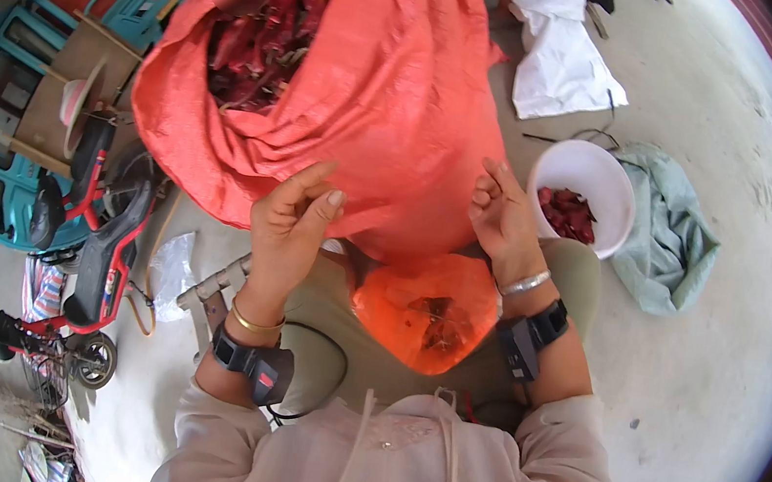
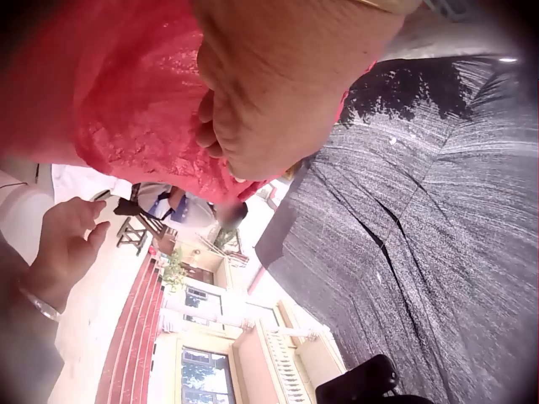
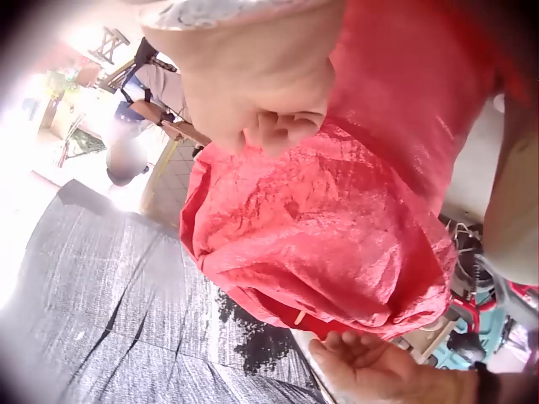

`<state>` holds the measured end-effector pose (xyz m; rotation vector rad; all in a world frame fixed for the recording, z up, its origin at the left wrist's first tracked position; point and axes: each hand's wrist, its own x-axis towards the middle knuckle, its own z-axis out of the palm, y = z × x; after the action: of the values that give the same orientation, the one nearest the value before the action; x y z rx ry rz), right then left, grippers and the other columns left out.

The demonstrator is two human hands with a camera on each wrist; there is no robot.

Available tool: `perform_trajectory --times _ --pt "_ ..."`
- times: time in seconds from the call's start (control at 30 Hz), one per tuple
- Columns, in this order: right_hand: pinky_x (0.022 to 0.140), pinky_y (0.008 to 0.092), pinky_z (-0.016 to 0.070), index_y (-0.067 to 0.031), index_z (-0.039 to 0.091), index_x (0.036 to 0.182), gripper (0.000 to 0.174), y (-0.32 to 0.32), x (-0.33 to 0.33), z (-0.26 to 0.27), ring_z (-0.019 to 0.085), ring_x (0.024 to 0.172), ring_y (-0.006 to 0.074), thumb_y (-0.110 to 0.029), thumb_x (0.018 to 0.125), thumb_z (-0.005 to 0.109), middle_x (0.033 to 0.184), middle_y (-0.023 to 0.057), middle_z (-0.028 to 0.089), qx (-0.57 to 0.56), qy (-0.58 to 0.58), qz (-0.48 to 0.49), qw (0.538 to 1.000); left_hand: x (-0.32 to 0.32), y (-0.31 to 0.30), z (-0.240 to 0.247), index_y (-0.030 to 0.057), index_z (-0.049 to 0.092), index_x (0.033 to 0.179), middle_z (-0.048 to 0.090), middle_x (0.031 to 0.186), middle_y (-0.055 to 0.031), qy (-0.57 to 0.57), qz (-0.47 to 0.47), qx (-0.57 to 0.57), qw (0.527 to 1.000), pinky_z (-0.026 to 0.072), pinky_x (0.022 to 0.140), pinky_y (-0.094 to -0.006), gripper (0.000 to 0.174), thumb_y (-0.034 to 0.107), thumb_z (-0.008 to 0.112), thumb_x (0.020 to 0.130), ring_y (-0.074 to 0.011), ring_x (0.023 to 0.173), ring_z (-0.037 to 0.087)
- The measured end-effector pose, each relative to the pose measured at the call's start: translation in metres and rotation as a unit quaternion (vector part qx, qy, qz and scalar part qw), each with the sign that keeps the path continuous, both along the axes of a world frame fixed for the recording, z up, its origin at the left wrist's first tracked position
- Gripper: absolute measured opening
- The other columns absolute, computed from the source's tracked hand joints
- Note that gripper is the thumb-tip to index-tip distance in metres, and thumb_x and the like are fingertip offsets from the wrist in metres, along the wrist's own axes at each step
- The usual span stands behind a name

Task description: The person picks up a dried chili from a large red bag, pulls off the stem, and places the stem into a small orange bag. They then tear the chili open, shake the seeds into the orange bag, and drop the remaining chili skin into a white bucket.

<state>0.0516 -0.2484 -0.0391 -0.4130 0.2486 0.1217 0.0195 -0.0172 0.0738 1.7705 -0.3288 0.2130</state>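
Observation:
The left hand (image 1: 291, 228) is raised before the big red sack (image 1: 406, 96), its fingers loosely bent and nothing visible in them. Across from it, the right hand (image 1: 508, 217) hangs in the air by the sack's right side, fingers bent, no object seen in it. Dried red chillies (image 1: 272, 33) fill the sack's mouth. Between the forearms, an orange plastic bag (image 1: 390, 316) with dark bits inside lies on the lap. In the left wrist view the right hand (image 2: 66, 252) shows a gap between thumb and fingers; the right wrist view shows the left palm (image 3: 366, 366) turned up.
A white bucket (image 1: 618, 190) with some chillies stands at the right, beside a grey-green sack (image 1: 666, 246). Behind it lies a white sack (image 1: 564, 64). A red scooter (image 1: 113, 252) and a teal vehicle (image 1: 29, 112) are at the left. Another person (image 2: 177, 206) is beyond the red sack.

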Motion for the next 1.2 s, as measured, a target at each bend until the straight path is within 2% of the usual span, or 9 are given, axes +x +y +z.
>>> perform_trajectory --times 0.23,0.4,0.5,0.63,0.67,0.77,0.93,1.03,1.2 --pt "0.051 0.0184 0.0385 -0.0071 0.059 0.084 0.015 0.025 -0.018 0.026 0.049 0.057 0.0058 -0.021 0.084 0.055 0.067 -0.0018 0.056 -0.234 -0.186 0.147 0.943 0.074 0.052 0.042 -0.0008 0.061 0.094 0.062 0.078 -0.0064 -0.179 0.174 0.137 0.959 0.0443 0.064 -0.0206 0.018 0.003 0.060 0.077 -0.0109 0.068 0.056" --pt "0.053 0.0181 0.0394 -0.0053 0.058 0.086 0.012 0.042 -0.023 0.022 0.048 0.058 0.0042 -0.016 0.082 0.056 0.067 -0.0034 0.053 -0.331 -0.240 0.212 0.888 0.122 0.053 0.052 0.0015 0.062 0.093 0.061 0.081 -0.0177 -0.314 0.179 0.457 0.813 0.0470 0.068 -0.0348 0.026 0.010 0.063 0.069 -0.0314 0.075 0.059" --pt "0.054 0.0198 0.0409 -0.0027 0.058 0.085 0.014 0.042 -0.023 0.023 0.048 0.059 0.0051 -0.016 0.082 0.057 0.067 -0.0026 0.053 -0.364 -0.244 0.235 0.868 0.127 0.054 0.048 0.0011 0.062 0.093 0.061 0.081 -0.0176 -0.253 0.215 0.477 0.814 0.0467 0.069 -0.0363 0.025 0.011 0.061 0.071 -0.0333 0.074 0.059" --pt "0.056 0.0208 0.0423 -0.0006 0.059 0.085 0.015 0.041 -0.024 0.026 0.049 0.060 0.0058 -0.015 0.082 0.057 0.067 -0.0019 0.053 -0.398 -0.244 0.227 0.855 0.097 0.055 0.048 0.0017 0.060 0.093 0.060 0.079 -0.0155 -0.290 0.229 0.283 0.885 0.0466 0.064 -0.0347 0.020 0.003 0.056 0.074 -0.0300 0.072 0.059" --pt "0.056 0.0205 0.0422 -0.0006 0.059 0.085 0.014 0.041 -0.025 0.027 0.049 0.060 0.0057 -0.015 0.082 0.057 0.067 -0.0019 0.054 -0.407 -0.243 0.217 0.854 0.087 0.055 0.047 0.0001 0.059 0.093 0.060 0.077 -0.0147 -0.350 0.236 0.291 0.859 0.0463 0.062 -0.0324 0.018 0.002 0.055 0.075 -0.0275 0.069 0.060" --pt "0.056 0.0195 0.0419 -0.0005 0.059 0.087 0.013 0.047 -0.026 0.029 0.049 0.061 0.0053 -0.012 0.082 0.057 0.069 -0.0017 0.054 -0.390 -0.244 0.179 0.870 0.035 0.031 0.046 -0.0014 0.058 0.096 0.059 0.077 -0.0148 -0.234 0.189 0.277 0.913 0.0461 0.061 -0.0300 0.020 0.003 0.056 0.076 -0.0248 0.068 0.060" --pt "0.057 0.0185 0.0421 0.0000 0.060 0.090 0.012 0.059 -0.039 0.046 0.051 0.064 0.0049 -0.008 0.082 0.057 0.077 -0.0007 0.056 -0.295 -0.245 0.053 0.922 -0.005 0.003 -0.016 0.0013 0.058 0.098 0.058 0.075 -0.0158 -0.050 -0.027 0.229 0.972 0.0454 0.059 -0.0286 0.022 0.002 0.055 0.077 -0.0245 0.066 0.060" --pt "0.058 0.0190 0.0429 0.0006 0.060 0.092 0.013 0.060 -0.033 0.035 0.051 0.066 0.0050 -0.006 0.080 0.057 0.079 0.0001 0.055 -0.395 -0.330 0.036 0.857 -0.011 -0.002 -0.039 0.0029 0.058 0.100 0.059 0.074 -0.0152 -0.029 -0.065 0.242 0.968 0.0453 0.059 -0.0287 0.024 0.001 0.055 0.076 -0.0267 0.066 0.059" --pt "0.058 0.0209 0.0435 -0.0002 0.060 0.088 0.012 0.060 -0.032 0.034 0.054 0.066 0.0085 -0.002 0.076 0.059 0.077 0.0031 0.055 -0.426 -0.339 0.054 0.837 -0.014 0.000 -0.043 0.0026 0.057 0.102 0.060 0.077 -0.0146 0.026 -0.089 0.260 0.961 0.0460 0.061 -0.0282 0.026 0.002 0.058 0.076 -0.0241 0.067 0.060"
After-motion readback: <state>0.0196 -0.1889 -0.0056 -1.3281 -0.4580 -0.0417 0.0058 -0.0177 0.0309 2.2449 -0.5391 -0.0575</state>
